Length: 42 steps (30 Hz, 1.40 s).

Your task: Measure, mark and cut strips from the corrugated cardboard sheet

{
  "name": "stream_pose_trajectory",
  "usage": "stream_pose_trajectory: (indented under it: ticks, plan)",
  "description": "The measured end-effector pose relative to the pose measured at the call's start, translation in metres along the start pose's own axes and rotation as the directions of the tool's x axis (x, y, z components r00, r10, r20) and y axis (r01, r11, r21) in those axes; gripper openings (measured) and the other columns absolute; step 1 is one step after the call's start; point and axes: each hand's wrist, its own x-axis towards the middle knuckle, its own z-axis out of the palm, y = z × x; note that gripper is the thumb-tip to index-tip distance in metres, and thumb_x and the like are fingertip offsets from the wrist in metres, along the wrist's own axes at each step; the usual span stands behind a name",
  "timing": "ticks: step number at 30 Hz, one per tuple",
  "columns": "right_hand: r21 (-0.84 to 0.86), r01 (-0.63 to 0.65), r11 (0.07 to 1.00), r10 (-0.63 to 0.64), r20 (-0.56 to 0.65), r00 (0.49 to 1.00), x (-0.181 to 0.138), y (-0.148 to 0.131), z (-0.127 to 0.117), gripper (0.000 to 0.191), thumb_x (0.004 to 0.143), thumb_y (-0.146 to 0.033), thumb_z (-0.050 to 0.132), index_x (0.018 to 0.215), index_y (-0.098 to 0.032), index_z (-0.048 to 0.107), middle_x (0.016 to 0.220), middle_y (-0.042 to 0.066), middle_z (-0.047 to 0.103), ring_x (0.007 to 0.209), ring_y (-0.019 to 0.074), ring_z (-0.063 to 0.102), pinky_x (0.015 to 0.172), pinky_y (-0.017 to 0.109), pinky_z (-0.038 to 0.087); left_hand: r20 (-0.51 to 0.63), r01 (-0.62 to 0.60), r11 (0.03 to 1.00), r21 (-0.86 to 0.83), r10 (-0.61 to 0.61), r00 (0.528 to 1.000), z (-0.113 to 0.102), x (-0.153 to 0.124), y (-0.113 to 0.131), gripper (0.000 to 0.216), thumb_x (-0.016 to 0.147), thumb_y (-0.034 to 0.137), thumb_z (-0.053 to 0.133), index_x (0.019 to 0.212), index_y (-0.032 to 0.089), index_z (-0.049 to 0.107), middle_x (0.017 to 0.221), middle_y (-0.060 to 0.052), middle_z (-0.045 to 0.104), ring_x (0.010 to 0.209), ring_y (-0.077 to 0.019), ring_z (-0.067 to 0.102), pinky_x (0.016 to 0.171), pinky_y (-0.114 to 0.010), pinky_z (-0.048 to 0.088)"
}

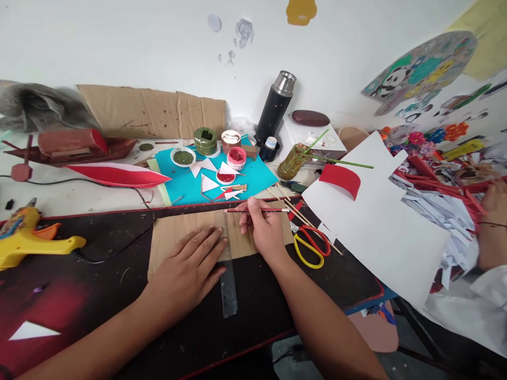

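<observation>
A piece of brown cardboard [168, 232] lies on the dark tabletop in front of me. Across it runs a clear ruler [228, 287], its lower end reaching past the cardboard's near edge. My left hand [194, 258] lies flat on the cardboard, its fingertips at the ruler's left side. In my right hand [263, 227] is a red and black pencil [273, 210], held nearly level, its point turned left near the ruler's far end. Scissors [311, 247] with red and yellow handles rest just right of that hand.
A yellow glue gun [37, 237] lies left, its cord trailing towards the cardboard. Paint pots [205, 141] stand on a blue sheet [257, 177] behind. A model boat [79, 145] sits back left, a black thermos [276, 108] at the wall. White paper [396, 227] and another person's arm [493, 227] are right.
</observation>
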Motion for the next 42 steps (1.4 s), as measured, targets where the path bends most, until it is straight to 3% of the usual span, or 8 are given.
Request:
stream_pose_trajectory:
  ticks: [13, 24, 30, 42]
  plan:
    - [-0.077, 0.043, 0.996, -0.052, -0.119, 0.992, 0.004, -0.010, -0.010, 0.061, 0.098, -0.077, 0.069, 0.075, -0.021, 0.072, 0.057, -0.002, 0.062, 0.046, 0.0121, 0.058, 0.048, 0.025, 0.048, 0.064, 0.044, 0.998, -0.044, -0.041, 0.997, 0.001, -0.001, -0.006, 0.051, 0.113, 0.038, 0.050, 0.158, 0.016, 0.062, 0.167, -0.013, 0.062, 0.155, -0.0370, 0.054, 0.124, -0.053, 0.044]
    - [-0.073, 0.035, 0.997, -0.042, -0.094, 0.995, 0.001, -0.013, -0.008, 0.060, 0.100, -0.077, 0.067, 0.078, -0.022, 0.075, 0.057, -0.001, 0.063, 0.047, 0.0131, 0.058, 0.048, 0.027, 0.048, 0.094, 0.054, 0.996, -0.065, -0.048, 0.994, -0.001, 0.000, -0.007, 0.056, 0.113, 0.039, 0.050, 0.165, 0.019, 0.054, 0.170, -0.011, 0.058, 0.154, -0.0381, 0.056, 0.123, -0.055, 0.043]
    - [-0.047, -0.002, 0.999, -0.003, -0.104, 0.995, 0.006, -0.009, -0.013, 0.056, 0.100, -0.072, 0.069, 0.077, -0.021, 0.075, 0.058, -0.002, 0.062, 0.046, 0.0124, 0.058, 0.047, 0.026, 0.048, 0.108, 0.027, 0.999, -0.046, -0.022, 0.994, -0.003, 0.001, -0.007, 0.055, 0.113, 0.037, 0.051, 0.162, 0.014, 0.056, 0.170, -0.014, 0.058, 0.153, -0.0404, 0.056, 0.122, -0.057, 0.042]
    - [-0.147, -0.008, 0.989, -0.001, -0.059, 0.998, -0.002, -0.011, -0.032, 0.056, 0.101, -0.071, 0.069, 0.080, -0.021, 0.077, 0.059, -0.001, 0.065, 0.047, 0.0137, 0.060, 0.051, 0.027, 0.050, 0.127, 0.029, 0.999, -0.041, -0.023, 0.992, -0.004, 0.002, -0.006, 0.056, 0.114, 0.039, 0.049, 0.164, 0.015, 0.055, 0.171, -0.011, 0.056, 0.152, -0.0409, 0.056, 0.121, -0.056, 0.041]
